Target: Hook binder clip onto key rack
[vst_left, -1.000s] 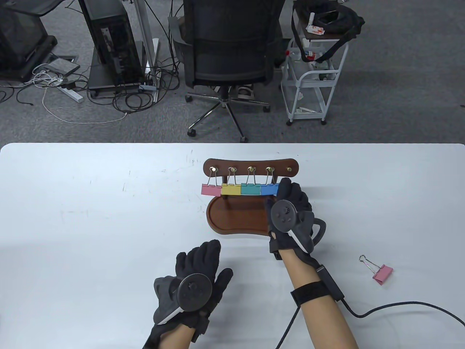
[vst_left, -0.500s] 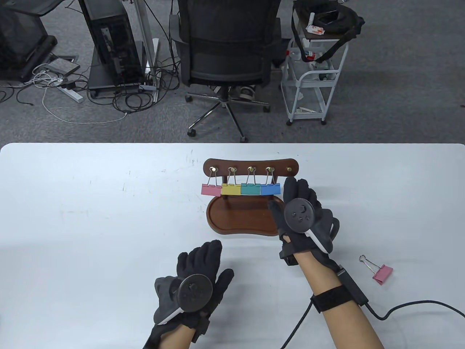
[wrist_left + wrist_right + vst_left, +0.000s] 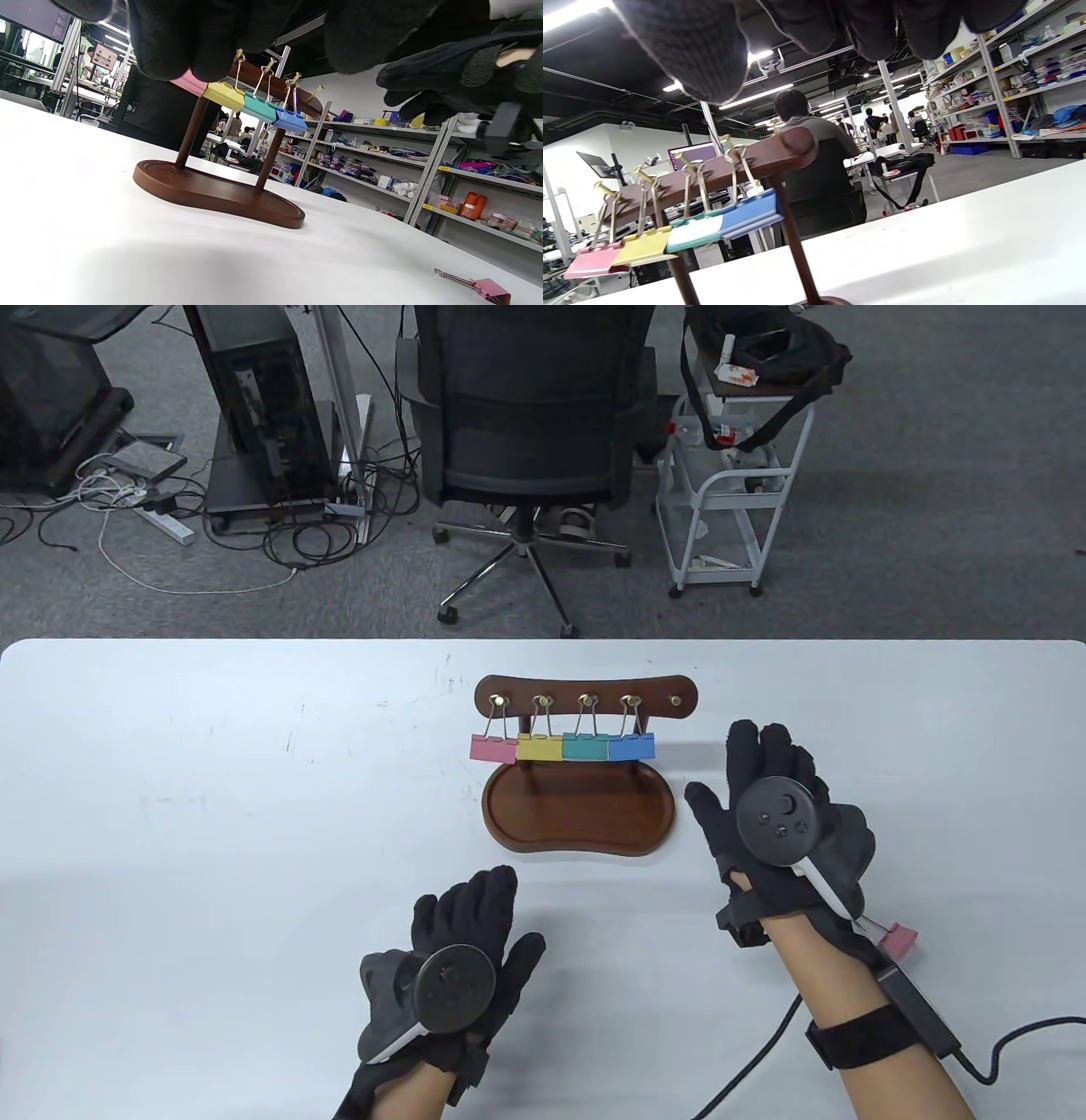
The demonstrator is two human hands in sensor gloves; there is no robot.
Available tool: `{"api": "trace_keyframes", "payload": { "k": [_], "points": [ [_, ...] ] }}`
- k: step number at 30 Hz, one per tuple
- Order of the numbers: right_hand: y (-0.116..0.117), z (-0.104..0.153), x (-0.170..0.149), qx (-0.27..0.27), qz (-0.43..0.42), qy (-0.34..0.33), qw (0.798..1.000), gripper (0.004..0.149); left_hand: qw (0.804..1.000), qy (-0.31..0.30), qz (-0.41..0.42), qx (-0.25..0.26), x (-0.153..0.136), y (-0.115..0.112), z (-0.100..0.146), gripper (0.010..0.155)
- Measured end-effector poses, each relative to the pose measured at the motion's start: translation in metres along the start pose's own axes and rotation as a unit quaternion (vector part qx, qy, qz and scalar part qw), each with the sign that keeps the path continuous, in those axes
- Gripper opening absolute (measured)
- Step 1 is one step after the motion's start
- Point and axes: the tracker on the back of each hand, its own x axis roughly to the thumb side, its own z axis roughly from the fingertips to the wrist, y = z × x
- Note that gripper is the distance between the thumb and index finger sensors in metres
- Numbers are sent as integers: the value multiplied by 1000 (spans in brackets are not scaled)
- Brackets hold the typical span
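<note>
A wooden key rack [image 3: 585, 700] stood on the white table [image 3: 212, 780] with pink, yellow, teal and blue clips hanging from four of its five hooks, the rightmost hook bare. To the rack's right the right hand [image 3: 785, 814] hovered with fingers spread, holding nothing, a loose pink binder clip [image 3: 488, 290] lying just behind its wrist. The left hand [image 3: 462, 959] lay open and flat on the table in front of the rack.

The table view looks down from the near side, facing 12 o'clock. Both wrist views sit low near the tabletop, angled upward. All three share the rack [image 3: 585, 701] [image 3: 271, 87] [image 3: 721, 169].
</note>
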Motion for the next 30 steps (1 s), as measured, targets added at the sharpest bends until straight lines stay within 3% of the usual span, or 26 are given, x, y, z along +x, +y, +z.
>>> {"api": "trace_keyframes", "payload": {
  "k": [8,15,22,30],
  "points": [
    [-19,17,-37,-5,15,33,999,85,1000,-1,0,1,0,0,1,79],
    [-18,36,-80,19,62,75,995,86,1000,-3,2,4,0,2,1,79],
    [-3,51,-123,67,91,114,987,82,1000,-9,2,3,2,1,0,79],
    [31,60,-166,141,105,155,972,80,1000,-12,2,-1,4,-1,0,79]
  ]
}}
